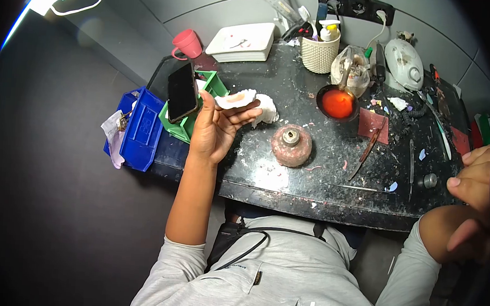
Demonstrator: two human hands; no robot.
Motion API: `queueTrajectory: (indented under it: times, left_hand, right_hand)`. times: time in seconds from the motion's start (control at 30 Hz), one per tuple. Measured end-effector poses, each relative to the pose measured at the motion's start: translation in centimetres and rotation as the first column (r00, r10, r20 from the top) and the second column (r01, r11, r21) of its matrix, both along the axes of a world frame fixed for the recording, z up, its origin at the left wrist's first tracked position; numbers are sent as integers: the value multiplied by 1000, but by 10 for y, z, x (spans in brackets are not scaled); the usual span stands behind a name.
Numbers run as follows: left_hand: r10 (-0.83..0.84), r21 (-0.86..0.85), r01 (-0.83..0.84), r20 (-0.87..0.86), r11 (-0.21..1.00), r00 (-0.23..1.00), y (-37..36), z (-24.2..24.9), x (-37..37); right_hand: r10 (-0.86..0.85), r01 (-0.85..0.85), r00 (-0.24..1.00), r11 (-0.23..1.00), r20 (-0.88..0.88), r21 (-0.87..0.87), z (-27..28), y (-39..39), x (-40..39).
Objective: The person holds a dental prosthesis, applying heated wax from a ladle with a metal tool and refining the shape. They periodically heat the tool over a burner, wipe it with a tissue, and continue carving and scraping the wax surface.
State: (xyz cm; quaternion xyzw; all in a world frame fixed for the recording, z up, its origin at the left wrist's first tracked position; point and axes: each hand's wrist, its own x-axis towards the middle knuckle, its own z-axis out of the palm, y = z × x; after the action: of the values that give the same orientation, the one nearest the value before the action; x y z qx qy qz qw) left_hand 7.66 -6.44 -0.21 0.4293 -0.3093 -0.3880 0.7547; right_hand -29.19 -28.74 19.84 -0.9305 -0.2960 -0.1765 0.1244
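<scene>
My left hand [215,131] is closed around the edge of a white plaster dental cast [237,99] with a pinkish patch on top, held above the table. Just behind those fingers lies another white plaster piece [266,110], partly hidden. My right hand [475,184] is raised at the right edge of the view, its fingers bent and apart from the thumb, with nothing visible between them; part of it is cut off. Between the hands stands a wax-smeared spirit burner [291,149]. A small pan of red molten wax [338,104] sits behind it.
A phone [182,93] leans on a green bin [173,127], beside a blue bin [141,130]. Right of the burner lie a pink wax sheet [373,127], a wax knife [362,160] and a metal cap [430,180]. Behind are a pink mug [188,43] and a woven pot [319,55].
</scene>
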Motion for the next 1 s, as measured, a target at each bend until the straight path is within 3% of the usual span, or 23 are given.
queueTrajectory:
  times: [0.07,0.23,0.37,0.43,0.47,0.53,0.6,0.67,0.7,0.73,0.8,0.87,1.0]
  left_hand:
    - [-39,-24,37,-64,999,997,0,0,1]
    - [-36,-35,32,-120,999,992,0,0,0]
    - [-66,-51,61,-100,997,993,1,0,2]
    - [-69,-52,64,-102,997,992,1,-1,2]
    - [-71,-50,66,-103,997,992,2,-2,3]
    - [-79,-51,74,-101,996,992,2,-1,3]
    - [-72,-37,69,-82,997,994,2,-1,2]
    - [-60,-32,58,-58,998,996,2,1,0]
    - [-64,-30,62,-51,998,997,3,0,0]
    - [-68,-28,67,-44,997,997,3,-1,2]
    - [-80,-30,79,-43,996,996,4,-1,2]
    - [-89,-33,88,-38,996,995,3,-1,1]
    - [-124,-65,123,-18,990,992,4,-1,-1]
  right_hand:
    - [-34,34,999,999,-28,0,-1,6,-2]
    - [-73,46,989,979,128,200,-22,8,-1]
    - [-70,69,997,997,18,28,1,8,1]
    - [45,-37,998,990,51,-137,7,8,3]
    - [30,-24,999,988,39,-151,3,5,2]
    - [33,-29,950,999,311,-17,-11,-7,-3]
    - [38,-28,976,999,213,-47,1,-13,-14]
    - [-148,145,948,989,282,33,5,-4,-27]
    - [-260,209,917,959,303,190,3,-3,-37]
    - [-346,228,840,924,417,307,1,10,-32]
    - [-506,358,715,857,483,370,14,10,-50]
    - [-543,407,578,839,609,361,25,-2,-63]
    - [-654,412,491,756,575,509,27,-1,-80]
